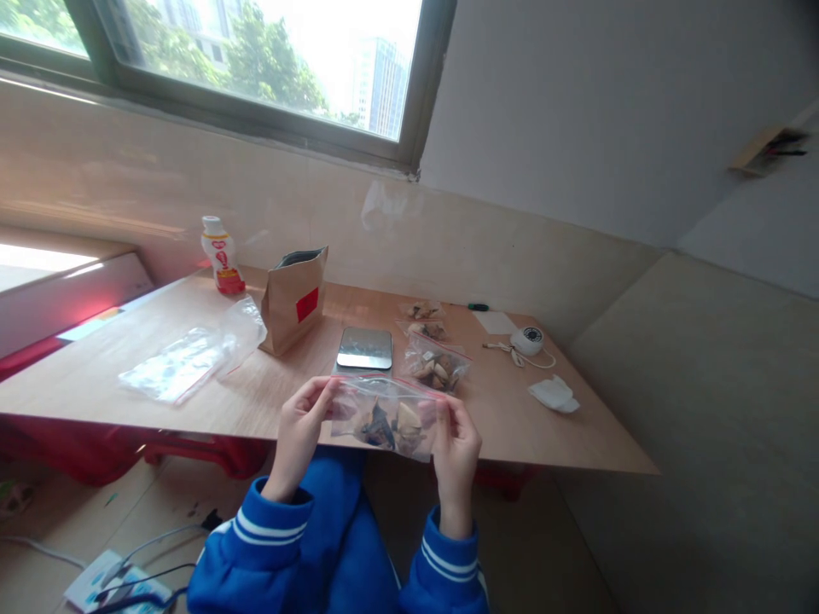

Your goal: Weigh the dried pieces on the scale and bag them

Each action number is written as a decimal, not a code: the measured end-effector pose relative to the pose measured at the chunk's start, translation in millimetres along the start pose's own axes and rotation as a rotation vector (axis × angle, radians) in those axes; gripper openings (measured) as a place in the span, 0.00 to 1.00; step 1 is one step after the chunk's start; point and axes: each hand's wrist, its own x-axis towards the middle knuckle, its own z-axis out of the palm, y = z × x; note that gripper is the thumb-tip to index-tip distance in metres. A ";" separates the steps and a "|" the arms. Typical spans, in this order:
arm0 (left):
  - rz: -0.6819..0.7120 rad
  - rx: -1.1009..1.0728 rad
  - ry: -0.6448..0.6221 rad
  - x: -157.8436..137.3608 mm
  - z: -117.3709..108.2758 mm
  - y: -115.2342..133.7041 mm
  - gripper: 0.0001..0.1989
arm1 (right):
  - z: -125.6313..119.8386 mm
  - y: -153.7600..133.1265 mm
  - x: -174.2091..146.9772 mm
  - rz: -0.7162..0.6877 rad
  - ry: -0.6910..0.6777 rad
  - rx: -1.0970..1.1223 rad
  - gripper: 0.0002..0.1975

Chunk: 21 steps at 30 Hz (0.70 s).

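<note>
Between my two hands hangs a clear zip bag [384,419] with dried brown and pale pieces inside. My left hand [303,431] pinches its top left corner, and my right hand [456,435] grips the top right corner. The red-edged zip strip is stretched between them, just over the table's front edge. Right behind the bag lies a flat silver scale [364,348]. To the scale's right, several similar filled zip bags [438,368] lie in a row reaching back toward the wall.
A brown paper pouch [287,311] stands open-topped left of the scale. Empty plastic bags [176,365] lie further left, before a white-and-red bottle [223,256]. On the right are a white round device with a cord [526,341], a crumpled tissue [554,394] and a green-handled tool [478,307].
</note>
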 end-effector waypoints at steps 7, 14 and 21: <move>0.052 0.035 0.019 -2.5 -8.1 0.4 0.17 | 7.1 -6.9 -5.5 -0.005 0.055 0.053 0.14; 0.186 0.148 0.039 -5.2 -13.0 -5.3 0.14 | 5.3 -2.4 -7.0 0.019 0.082 0.047 0.15; 0.232 0.147 0.079 -8.2 -6.4 -3.2 0.15 | 6.4 -2.8 -8.5 0.028 0.104 0.066 0.15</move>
